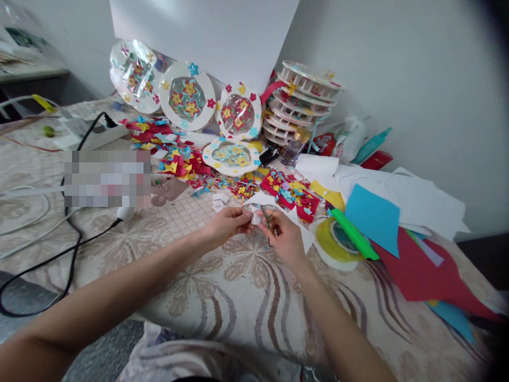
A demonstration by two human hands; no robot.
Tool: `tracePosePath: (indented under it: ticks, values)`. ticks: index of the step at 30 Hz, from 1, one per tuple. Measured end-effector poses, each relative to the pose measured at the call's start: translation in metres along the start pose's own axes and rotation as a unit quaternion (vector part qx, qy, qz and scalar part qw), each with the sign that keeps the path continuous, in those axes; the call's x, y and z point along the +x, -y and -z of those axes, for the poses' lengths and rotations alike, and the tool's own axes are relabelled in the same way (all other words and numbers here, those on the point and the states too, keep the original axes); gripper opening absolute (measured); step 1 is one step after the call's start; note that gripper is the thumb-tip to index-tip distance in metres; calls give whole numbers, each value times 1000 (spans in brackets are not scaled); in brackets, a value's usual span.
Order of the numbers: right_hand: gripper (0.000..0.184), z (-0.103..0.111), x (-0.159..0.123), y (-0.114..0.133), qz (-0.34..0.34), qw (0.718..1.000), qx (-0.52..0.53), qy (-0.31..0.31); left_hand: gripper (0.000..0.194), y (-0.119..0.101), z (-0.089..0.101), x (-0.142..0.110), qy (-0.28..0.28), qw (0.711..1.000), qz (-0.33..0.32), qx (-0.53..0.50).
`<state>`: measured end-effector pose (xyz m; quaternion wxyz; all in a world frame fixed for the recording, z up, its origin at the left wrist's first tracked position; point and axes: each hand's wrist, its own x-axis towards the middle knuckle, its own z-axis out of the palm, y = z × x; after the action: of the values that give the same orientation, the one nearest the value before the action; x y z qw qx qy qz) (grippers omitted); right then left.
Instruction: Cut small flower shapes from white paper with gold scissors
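My left hand (230, 224) pinches a small piece of white paper (256, 218) between thumb and fingers, above the patterned tablecloth. On the other side of the paper, my right hand (284, 236) grips a small pair of scissors (270, 222), and its fingertips also come up to the paper's edge. The scissors' blades point up and away from me; whether they touch the paper I cannot make out. Small white paper pieces (220, 200) lie just beyond my left hand. A larger white scrap (261, 199) rests behind both hands.
Round decorated panels (207, 101) lean against a white board, beside a stack of round frames (306, 87). Coloured paper scraps (183, 162) spread across the table's back. Tape (330, 245), a green strip (353, 233) and coloured sheets (374, 215) lie right. Cables (73, 249) loop left.
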<state>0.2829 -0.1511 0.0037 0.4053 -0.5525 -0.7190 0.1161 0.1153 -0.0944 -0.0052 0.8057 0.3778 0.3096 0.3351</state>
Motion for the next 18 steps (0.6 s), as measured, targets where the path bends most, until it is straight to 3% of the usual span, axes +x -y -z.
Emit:
tracePosePath:
  ticks: [18]
  values:
    - [35, -4, -2, -6, 11, 1000, -11, 5, 40, -1, 2, 0, 0, 999, -5, 37]
